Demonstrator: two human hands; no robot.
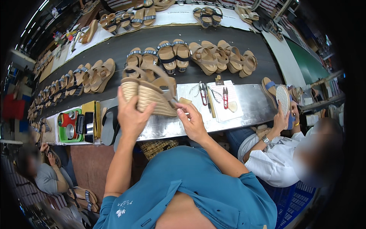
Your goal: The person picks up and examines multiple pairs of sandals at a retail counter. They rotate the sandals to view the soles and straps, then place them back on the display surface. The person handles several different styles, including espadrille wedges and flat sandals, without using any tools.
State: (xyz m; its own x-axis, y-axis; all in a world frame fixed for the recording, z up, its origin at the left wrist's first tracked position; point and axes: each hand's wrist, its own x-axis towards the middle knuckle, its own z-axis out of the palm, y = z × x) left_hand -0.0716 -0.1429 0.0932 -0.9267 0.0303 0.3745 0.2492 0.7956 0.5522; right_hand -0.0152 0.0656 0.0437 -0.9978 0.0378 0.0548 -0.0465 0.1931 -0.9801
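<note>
My left hand (131,116) grips a pair of beige wedge sandals (152,100), its fingers spread around the woven, rope-like heels. The sandals are held tilted above the metal edge of the worktable, and their tan straps arch up toward the far side. At the toe end, the fingertips of my right hand (191,121) are pinched on a strap of the nearer sandal. Just beyond my right fingers lies a small tan block (185,100) on a printed sheet (187,91).
Finished-looking sandals (173,55) stand in rows on a dark belt (118,47). Red-handled snips (225,98) lie on a clipboard (233,110). A green tray (63,133) holds small containers at left. A co-worker's hand (281,120) holds a sandal at right; another person sits at left.
</note>
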